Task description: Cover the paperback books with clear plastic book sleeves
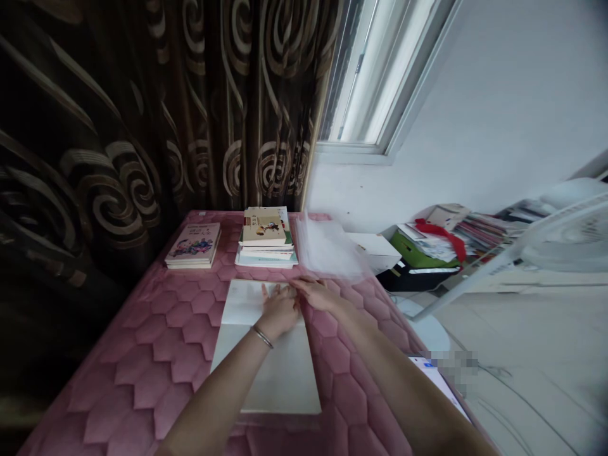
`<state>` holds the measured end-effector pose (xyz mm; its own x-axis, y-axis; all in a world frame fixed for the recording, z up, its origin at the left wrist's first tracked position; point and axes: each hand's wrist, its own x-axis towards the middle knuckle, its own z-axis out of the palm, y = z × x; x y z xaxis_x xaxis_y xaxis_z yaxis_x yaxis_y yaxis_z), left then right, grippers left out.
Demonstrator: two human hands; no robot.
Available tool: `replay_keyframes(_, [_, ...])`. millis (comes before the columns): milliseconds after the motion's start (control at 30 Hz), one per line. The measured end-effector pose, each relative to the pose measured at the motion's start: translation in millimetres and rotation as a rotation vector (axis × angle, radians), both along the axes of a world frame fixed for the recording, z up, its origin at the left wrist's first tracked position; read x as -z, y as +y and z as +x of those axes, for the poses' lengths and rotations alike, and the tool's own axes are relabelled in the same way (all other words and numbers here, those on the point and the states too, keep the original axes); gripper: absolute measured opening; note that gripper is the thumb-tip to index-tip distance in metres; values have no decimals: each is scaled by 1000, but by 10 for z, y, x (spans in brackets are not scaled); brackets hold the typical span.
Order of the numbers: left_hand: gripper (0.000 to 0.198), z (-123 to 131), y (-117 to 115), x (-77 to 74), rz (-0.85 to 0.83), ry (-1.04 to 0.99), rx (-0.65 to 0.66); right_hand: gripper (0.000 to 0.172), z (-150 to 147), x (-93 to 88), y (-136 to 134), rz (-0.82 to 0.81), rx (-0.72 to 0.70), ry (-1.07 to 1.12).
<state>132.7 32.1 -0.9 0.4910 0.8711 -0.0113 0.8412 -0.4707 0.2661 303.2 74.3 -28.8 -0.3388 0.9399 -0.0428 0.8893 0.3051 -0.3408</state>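
My left hand (pixel 280 310), with a thin metal bangle (pixel 263 336) on the wrist, rests on a flat white book or sheet pad (pixel 280 373) lying on a pink quilted mattress (pixel 161 354). My right hand (pixel 319 294) reaches in from the right, its fingertips against my left hand near the pad's far part. Just beyond them lies a blurred clear plastic sheet (pixel 327 248), close to my right fingers. I cannot tell whether either hand grips anything.
A stack of books (pixel 265 237) and a pink-covered book pile (pixel 193 245) lie at the far end of the mattress. A dark swirled curtain (pixel 118 114) hangs along the left. Past the right edge are a white box (pixel 375 250), a tablet (pixel 437 380) and a white fan (pixel 565 234).
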Motion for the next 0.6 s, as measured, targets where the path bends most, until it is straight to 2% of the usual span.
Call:
replay_keyframes(167, [41,-104,-254,70,13,-13,70,49,2,-29,-34,15,-17,4])
replay_keyframes(333, [40,-209,-492,94,36,-55,73,45,-34,-89,-76,-4,-5,-7])
replay_keyframes(533, [39,-249,-565,8,-39,-67,87,45,-39,-180,-120,-67,15,-17])
replay_keyframes(600, [39,-252,-564,-4,-44,-64,81,58,-20,-212,-141,-122,-6,-6])
